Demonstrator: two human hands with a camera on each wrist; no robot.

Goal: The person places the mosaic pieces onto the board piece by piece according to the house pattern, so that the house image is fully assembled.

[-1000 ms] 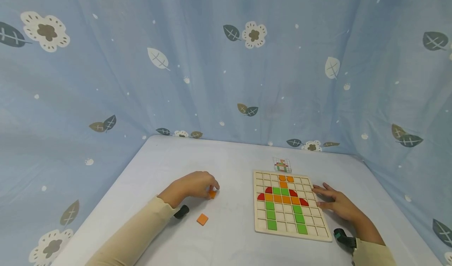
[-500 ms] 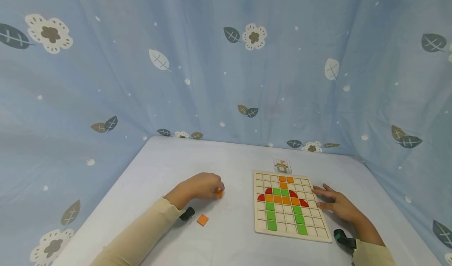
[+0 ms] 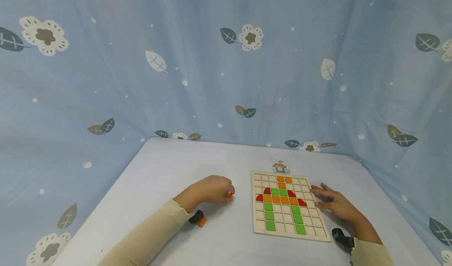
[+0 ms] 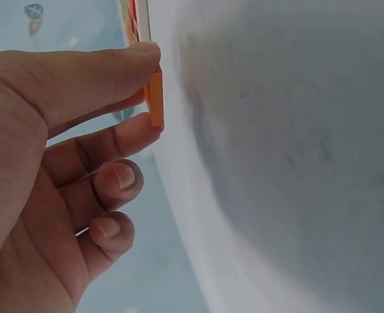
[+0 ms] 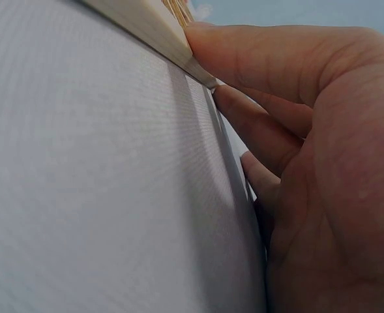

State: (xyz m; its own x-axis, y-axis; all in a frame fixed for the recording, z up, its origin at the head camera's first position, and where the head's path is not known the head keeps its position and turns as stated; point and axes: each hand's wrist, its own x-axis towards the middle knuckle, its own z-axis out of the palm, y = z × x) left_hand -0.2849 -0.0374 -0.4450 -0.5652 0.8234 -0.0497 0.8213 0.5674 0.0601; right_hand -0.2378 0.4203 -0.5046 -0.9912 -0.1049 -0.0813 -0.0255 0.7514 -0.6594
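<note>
My left hand [image 3: 212, 189] pinches an orange tile [image 4: 155, 98] between thumb and fingertips, held on edge above the table left of the board. The ring and little fingers curl loosely below it in the left wrist view. A wooden grid board [image 3: 308, 231] lies to the right, with green, orange and red tiles laid in a figure on it. My right hand [image 3: 333, 204] rests at the board's right edge, fingers spread and fairly straight. In the right wrist view its thumb [image 5: 244, 55] touches the board's side [image 5: 159, 32].
Another orange tile [image 3: 202, 222] lies on the white table [image 3: 226, 242], partly behind the left wrist's black camera [image 3: 196, 217]. A small printed pattern card [image 3: 280, 165] lies just beyond the board. A blue leaf-and-flower curtain [image 3: 197, 62] surrounds the table.
My left hand has moved rightward toward the board with the orange tile, and its wrist camera now partly covers the other orange tile. The right hand and board stay put.
</note>
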